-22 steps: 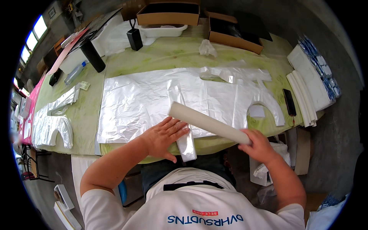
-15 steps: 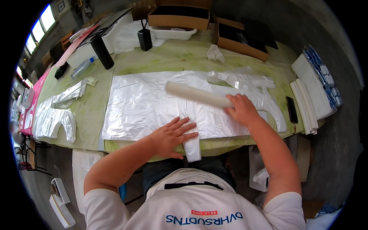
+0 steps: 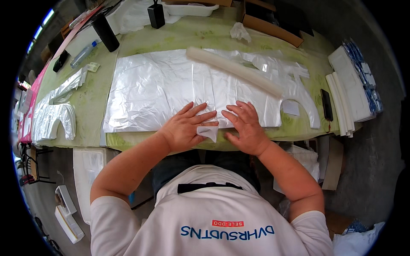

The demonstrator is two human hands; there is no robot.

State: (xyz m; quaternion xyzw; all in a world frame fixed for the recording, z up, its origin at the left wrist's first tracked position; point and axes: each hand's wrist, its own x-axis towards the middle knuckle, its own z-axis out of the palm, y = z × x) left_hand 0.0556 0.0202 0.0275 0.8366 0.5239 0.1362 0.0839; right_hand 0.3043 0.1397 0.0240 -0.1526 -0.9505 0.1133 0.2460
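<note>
A shiny white plastic sheet [image 3: 149, 91] with cut-out, sleeve-like shapes at its right end lies spread before me. My left hand [image 3: 185, 128] rests on its near edge, fingers spread. Between its thumb and forefinger sticks up a small white flap [image 3: 208, 132]; whether it joins the sheet, I cannot tell. Just to the right, my right hand [image 3: 244, 128] hovers at or touches the sheet's edge, fingers apart, holding nothing. A long, pale translucent roll or rod [image 3: 232, 70] lies slantwise across the sheet, beyond both hands.
A second folded plastic piece [image 3: 53, 113] lies left. Along the back stand a black cylinder [image 3: 105, 33], a clear bottle [image 3: 83, 55], a black box with a loop [image 3: 156, 16] and a cardboard box [image 3: 273, 23]. At right are a phone [image 3: 326, 104], white rolls [image 3: 340, 104] and stacked packs [image 3: 354, 89].
My right hand has let go of the pale roll, which now lies on the sheet, and has come left beside my left hand. The strip hanging over the near edge no longer shows there.
</note>
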